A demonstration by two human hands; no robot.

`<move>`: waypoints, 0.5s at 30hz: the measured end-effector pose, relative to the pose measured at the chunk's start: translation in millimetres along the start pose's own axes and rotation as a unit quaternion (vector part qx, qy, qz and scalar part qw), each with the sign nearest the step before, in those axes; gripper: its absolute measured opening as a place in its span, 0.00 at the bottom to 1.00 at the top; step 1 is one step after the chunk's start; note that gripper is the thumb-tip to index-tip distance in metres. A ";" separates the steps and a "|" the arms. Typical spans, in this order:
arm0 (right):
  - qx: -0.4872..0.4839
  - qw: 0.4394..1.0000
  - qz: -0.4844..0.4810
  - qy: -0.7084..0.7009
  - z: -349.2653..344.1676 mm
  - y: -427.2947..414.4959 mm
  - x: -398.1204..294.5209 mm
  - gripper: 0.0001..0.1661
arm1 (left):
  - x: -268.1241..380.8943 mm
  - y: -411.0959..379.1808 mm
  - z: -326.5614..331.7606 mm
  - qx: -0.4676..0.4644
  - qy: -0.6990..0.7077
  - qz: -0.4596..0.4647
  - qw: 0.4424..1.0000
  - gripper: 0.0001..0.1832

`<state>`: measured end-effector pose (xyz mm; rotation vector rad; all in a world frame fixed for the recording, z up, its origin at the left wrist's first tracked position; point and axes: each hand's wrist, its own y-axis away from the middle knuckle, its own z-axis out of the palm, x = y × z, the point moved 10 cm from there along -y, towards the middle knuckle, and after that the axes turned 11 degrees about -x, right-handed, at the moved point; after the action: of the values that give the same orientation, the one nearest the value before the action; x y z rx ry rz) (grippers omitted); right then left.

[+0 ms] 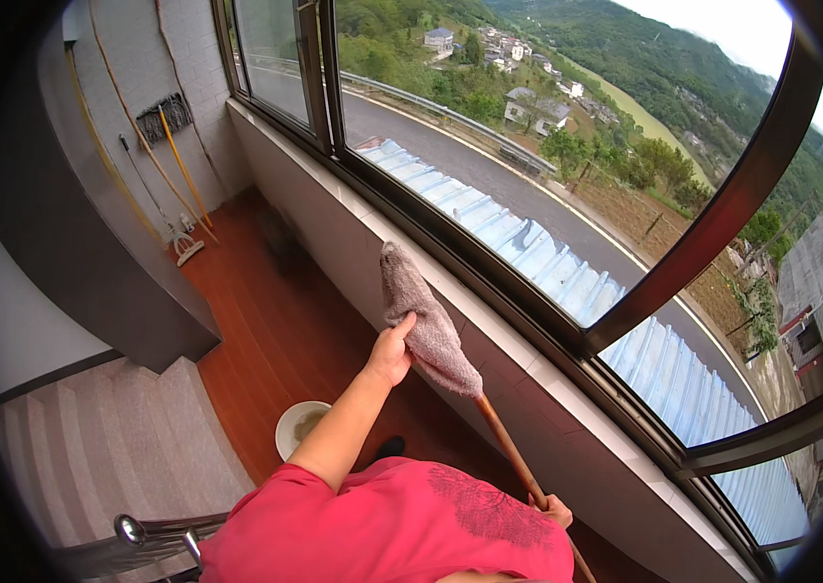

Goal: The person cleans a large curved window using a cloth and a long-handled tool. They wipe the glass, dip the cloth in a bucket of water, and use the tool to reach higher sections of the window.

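A greyish-pink terry cloth (429, 328) is wrapped around the upper end of a wooden pole (510, 444). Its wrapped tip reaches up to the tiled window sill (455, 291); whether they touch I cannot tell. My left hand (393, 353) grips the cloth from the side, its thumb lying on top. Lower down, beside my red shirt, my right hand (553, 510) is closed around the bare wood. The pole slants from upper left to lower right along the window wall.
A pale bucket (302, 426) with murky water stands on the red-brown floor (265, 321). Carpeted-looking stairs (127, 430) and a metal railing (130, 530) lie at lower left. Mops (181, 164) lean in the far corner. The sliding window (586, 342) overlooks a blue corrugated roof (499, 226).
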<state>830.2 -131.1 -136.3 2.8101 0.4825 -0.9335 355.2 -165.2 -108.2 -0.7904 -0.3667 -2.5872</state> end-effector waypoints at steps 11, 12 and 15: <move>0.042 0.964 0.026 0.262 -34.1 34.3 129.1 0.13 | 187.2 49.6 -29.4 0.127 -0.053 0.314 0.939 0.23; 0.053 0.965 0.029 0.255 -43.7 45.9 138.5 0.13 | 202.0 55.6 -27.8 0.089 -0.040 0.315 0.944 0.25; 0.032 0.967 0.046 0.250 -54.2 56.8 165.1 0.16 | 239.6 93.2 -28.0 0.089 -0.005 0.378 0.921 0.31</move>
<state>1004.7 -129.6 -190.7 3.0869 0.3743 -0.2117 203.2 -330.4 20.0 -0.6990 -0.2306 -1.7992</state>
